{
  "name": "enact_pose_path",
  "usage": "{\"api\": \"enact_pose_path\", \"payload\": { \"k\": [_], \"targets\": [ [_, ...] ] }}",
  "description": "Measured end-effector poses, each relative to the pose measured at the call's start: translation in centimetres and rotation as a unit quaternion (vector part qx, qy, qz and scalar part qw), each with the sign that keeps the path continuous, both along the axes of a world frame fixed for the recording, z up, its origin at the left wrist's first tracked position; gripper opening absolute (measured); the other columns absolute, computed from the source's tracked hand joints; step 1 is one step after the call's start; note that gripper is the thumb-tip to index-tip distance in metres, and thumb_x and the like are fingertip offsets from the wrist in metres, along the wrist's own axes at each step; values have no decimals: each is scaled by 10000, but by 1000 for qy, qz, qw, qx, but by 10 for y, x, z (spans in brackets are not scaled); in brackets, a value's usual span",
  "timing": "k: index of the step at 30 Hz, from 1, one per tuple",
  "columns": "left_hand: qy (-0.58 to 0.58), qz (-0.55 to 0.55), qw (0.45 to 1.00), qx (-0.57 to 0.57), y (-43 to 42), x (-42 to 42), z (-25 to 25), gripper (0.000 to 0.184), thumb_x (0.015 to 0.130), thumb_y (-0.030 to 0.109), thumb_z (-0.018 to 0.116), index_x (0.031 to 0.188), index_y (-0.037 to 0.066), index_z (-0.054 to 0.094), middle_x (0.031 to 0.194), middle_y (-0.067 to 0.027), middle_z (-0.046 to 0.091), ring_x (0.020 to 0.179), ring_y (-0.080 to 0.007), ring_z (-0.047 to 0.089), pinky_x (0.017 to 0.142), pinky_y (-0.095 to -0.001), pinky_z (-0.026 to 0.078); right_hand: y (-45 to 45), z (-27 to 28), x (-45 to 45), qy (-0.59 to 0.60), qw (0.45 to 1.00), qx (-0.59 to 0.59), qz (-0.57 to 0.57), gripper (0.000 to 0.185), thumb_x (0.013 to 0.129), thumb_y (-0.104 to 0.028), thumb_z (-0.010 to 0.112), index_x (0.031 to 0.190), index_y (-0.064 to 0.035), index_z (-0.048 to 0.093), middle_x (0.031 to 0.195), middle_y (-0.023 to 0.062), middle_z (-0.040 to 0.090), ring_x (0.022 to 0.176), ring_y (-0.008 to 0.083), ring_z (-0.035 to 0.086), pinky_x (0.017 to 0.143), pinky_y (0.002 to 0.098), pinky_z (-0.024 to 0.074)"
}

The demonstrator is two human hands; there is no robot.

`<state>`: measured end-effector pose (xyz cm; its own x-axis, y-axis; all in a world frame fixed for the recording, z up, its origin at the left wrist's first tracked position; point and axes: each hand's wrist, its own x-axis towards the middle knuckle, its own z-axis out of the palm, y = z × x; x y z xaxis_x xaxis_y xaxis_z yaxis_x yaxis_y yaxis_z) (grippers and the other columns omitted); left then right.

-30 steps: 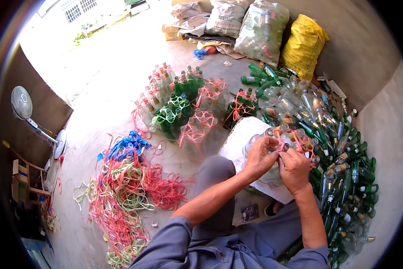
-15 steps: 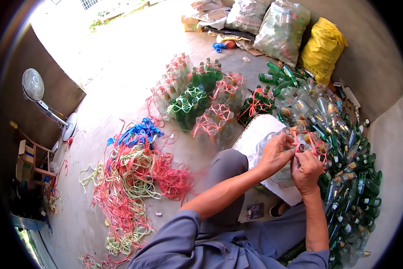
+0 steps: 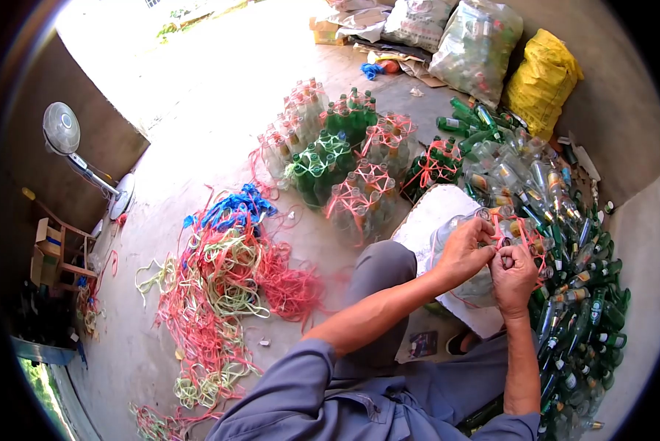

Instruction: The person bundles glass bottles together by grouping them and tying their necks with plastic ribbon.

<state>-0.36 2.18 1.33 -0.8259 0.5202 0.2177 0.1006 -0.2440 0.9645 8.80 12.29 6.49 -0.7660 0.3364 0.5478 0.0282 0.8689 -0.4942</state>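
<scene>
Several clear bottles [image 3: 478, 288] stand bunched on a white block [image 3: 441, 201] in front of me, with pink twine [image 3: 521, 232] laced round their necks. My left hand [image 3: 468, 251] is closed at the near bottle necks, thumb and fingertips pinching the pink twine. Right beside it, my right hand [image 3: 513, 276] is closed on the same twine, its fingers curled. The fingertips of both hands nearly touch, and the exact strand between them is too small to make out.
Tied bottle bundles [image 3: 363, 198] stand ahead. Tangled pink, green and blue twine [image 3: 220, 294] lies on the left floor. Loose bottles [image 3: 579, 294] are heaped at the right. A fan [image 3: 62, 128], a yellow sack [image 3: 543, 81] and a clear sack of bottles [image 3: 478, 48] stand farther off.
The view has swung, so the scene sits farther right and the fan stands higher. Both hands stay at the bottle necks, with only small finger movements.
</scene>
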Motion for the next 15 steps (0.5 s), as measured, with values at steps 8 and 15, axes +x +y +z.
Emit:
{"api": "enact_pose_path", "payload": {
  "k": [8, 15],
  "targets": [
    [-24, -15, 1000, -1, -3, 0, 7, 299, 777, 19, 727, 1038, -33, 590, 946, -86, 661, 866, -144, 663, 775, -295, 536, 6, 16, 3, -79, 995, 37, 55, 101, 764, 15, 698, 782, -43, 617, 708, 87, 530, 570, 252, 525, 537, 396, 412],
    [-47, -43, 998, 19, 0, -3, 0, 312, 792, -17, 711, 1070, -28, 569, 927, -82, 644, 872, -135, 649, 763, -296, 560, -1, 28, 3, -78, 977, 169, 101, 102, 760, 18, 685, 808, -36, 614, 766, 137, 560, 669, 343, 592, 593, 448, 458]
  ]
}}
